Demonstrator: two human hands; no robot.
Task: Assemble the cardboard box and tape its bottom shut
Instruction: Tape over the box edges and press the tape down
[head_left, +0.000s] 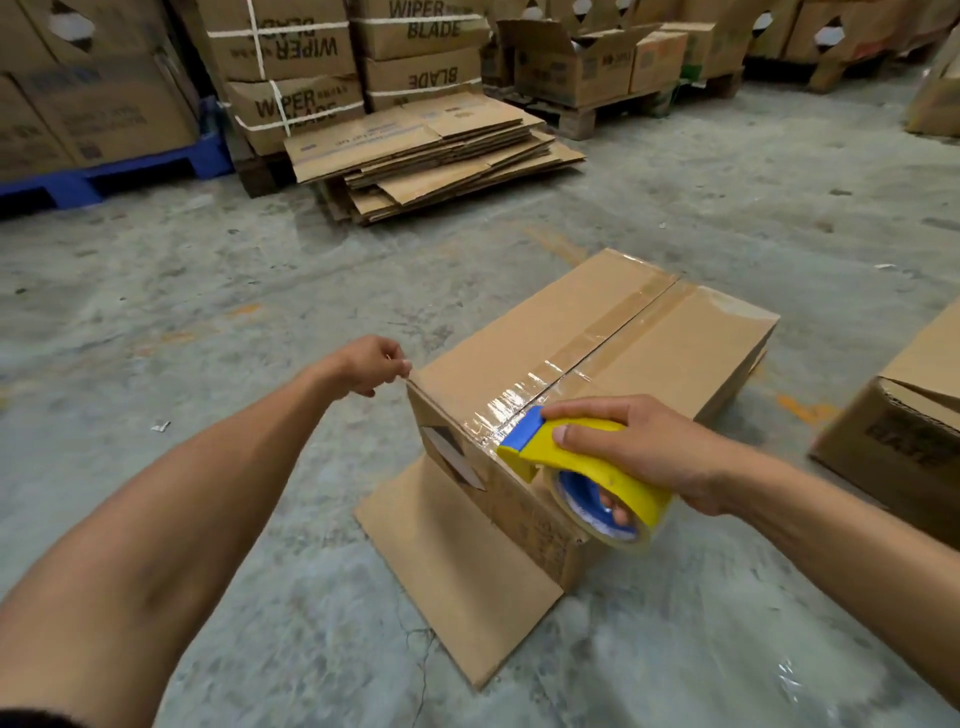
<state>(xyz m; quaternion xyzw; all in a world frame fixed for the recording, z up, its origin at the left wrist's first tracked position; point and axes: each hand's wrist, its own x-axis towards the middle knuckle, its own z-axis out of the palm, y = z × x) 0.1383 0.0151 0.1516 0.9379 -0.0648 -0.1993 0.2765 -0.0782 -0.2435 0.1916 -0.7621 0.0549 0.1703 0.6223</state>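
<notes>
Concrete floor (208, 312); flattened cartons (431, 161), perhaps on a pallet.

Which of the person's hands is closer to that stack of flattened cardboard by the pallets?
The left hand, pinching the box's near-left corner, is nearer the stack. The right hand grips the tape dispenser at the box's near edge.

Both forearms are bare; no sleeves, gloves or jewellery show.

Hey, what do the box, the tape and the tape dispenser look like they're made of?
Box: brown corrugated cardboard, matte; fluted edges show on a neighbouring box. Tape: clear glossy plastic film, shiny and wrinkled along the seam. Tape dispenser: smooth yellow and blue, probably hard plastic.
</notes>
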